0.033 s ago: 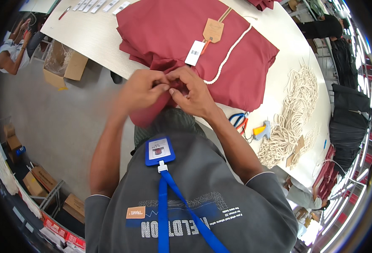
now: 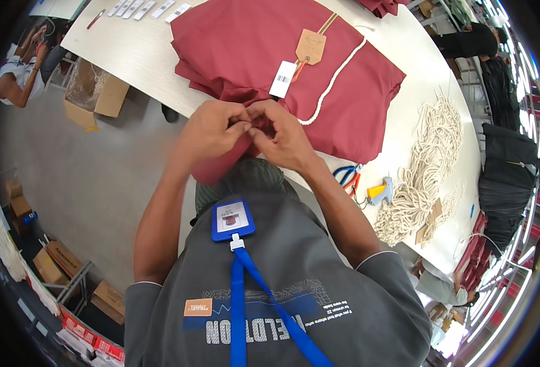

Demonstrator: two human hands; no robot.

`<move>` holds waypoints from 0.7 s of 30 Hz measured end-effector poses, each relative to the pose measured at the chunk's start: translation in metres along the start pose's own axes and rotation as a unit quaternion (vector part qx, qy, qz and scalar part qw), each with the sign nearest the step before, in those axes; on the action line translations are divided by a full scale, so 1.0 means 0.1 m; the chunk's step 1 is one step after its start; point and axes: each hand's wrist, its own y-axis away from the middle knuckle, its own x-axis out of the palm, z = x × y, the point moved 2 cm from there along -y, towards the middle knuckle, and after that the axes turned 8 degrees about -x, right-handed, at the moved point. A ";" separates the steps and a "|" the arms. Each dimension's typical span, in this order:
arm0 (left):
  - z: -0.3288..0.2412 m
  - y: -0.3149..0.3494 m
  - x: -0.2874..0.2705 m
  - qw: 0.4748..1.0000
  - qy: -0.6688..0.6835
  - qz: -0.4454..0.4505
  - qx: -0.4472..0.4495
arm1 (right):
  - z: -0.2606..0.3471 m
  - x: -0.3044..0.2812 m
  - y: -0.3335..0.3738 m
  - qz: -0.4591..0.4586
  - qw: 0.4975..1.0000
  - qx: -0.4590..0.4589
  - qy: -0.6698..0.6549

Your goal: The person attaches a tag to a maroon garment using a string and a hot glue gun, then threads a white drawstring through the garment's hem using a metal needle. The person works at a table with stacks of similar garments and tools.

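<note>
Folded maroon garments (image 2: 233, 49) lie in a pile at the table's front edge. Both hands meet at a gathered corner of the top one, part of which hangs over the edge toward my lap. My left hand (image 2: 213, 128) pinches the cloth with thumb and fingers, and my right hand (image 2: 281, 136) pinches it close beside. The fingertips nearly touch; whatever small thing may be between them is hidden. Just beyond my right hand, a white cord (image 2: 331, 82) curves across the cloth. A brown hang tag (image 2: 311, 47) and a white barcode label (image 2: 283, 79) rest on it.
Right of the pile on the table (image 2: 459, 140) are blue-and-red handled cutters (image 2: 348, 175), a small grey-and-yellow tool (image 2: 380, 191) and a heap of cream cords (image 2: 432, 147). White labels (image 2: 142, 10) and a red pen-like tool (image 2: 95, 19) lie far left. An open carton (image 2: 95, 92) stands on the floor.
</note>
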 end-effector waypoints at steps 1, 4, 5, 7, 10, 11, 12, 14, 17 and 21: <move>-0.01 -0.04 0.05 0.999 -0.003 -0.014 0.029 | -0.02 -0.06 0.00 -0.006 1.000 0.018 0.010; 0.05 -0.02 -0.04 1.000 0.008 -0.016 -0.005 | -0.05 -0.35 0.02 0.012 0.999 0.031 0.028; 0.08 0.00 -0.13 0.999 0.014 -0.005 -0.037 | -0.07 -0.42 0.01 0.010 0.999 0.032 0.039; 0.08 -0.02 -0.17 0.998 0.008 0.042 -0.040 | -0.07 -0.42 0.00 0.009 1.000 0.029 0.003; 0.03 -0.10 -0.05 0.998 -0.006 0.056 0.008 | -0.05 -0.26 0.02 -0.018 1.000 -0.017 0.007; 0.02 -0.13 0.01 0.998 -0.015 0.047 0.024 | -0.05 -0.25 0.03 -0.016 1.000 -0.002 -0.006; 0.01 -0.15 0.06 0.998 -0.011 0.039 0.056 | -0.06 -0.23 0.04 -0.001 1.000 0.006 -0.024; 0.06 -0.15 0.04 0.999 -0.012 0.033 0.006 | -0.10 -0.34 0.05 0.006 0.997 0.071 -0.036; 0.14 -0.16 -0.19 0.996 -0.042 0.074 0.008 | -0.10 -0.47 0.00 0.023 0.997 0.059 -0.051; 0.13 -0.23 -0.14 0.994 -0.040 0.101 0.013 | 0.00 -0.38 -0.08 0.035 0.998 -0.045 0.014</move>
